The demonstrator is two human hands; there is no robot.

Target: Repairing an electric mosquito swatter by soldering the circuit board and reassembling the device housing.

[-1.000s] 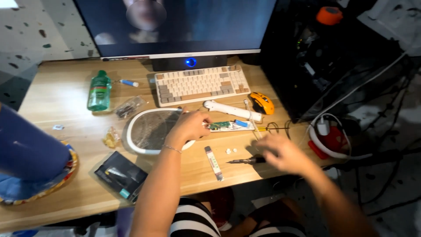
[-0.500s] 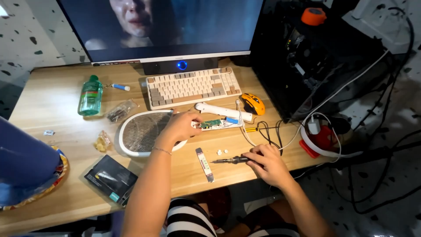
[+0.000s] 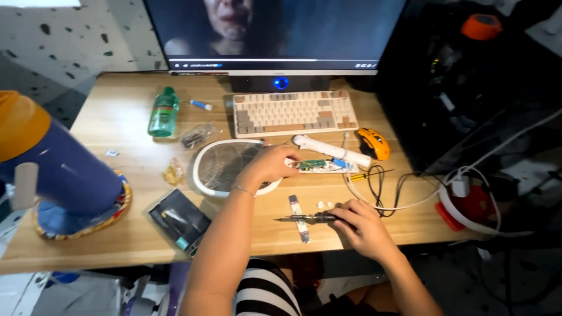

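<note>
Pinning the green circuit board (image 3: 311, 164) w/ my left hand (image 3: 270, 166), fingers pressed flat on it so it stays put; right hand (image 3: 361, 224) clamped on soldering iron (image 3: 307, 218), tip resting low near tabletop (image 3: 129, 126).

Dark soldering iron (image 3: 307, 218) lying level, green circuit board (image 3: 311, 164) flat on desk

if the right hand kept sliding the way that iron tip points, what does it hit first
The right hand holds a soldering iron pointing left along the desk. The tip would probably first reach the small strip lying just under it, though the height above it is unclear.
</note>
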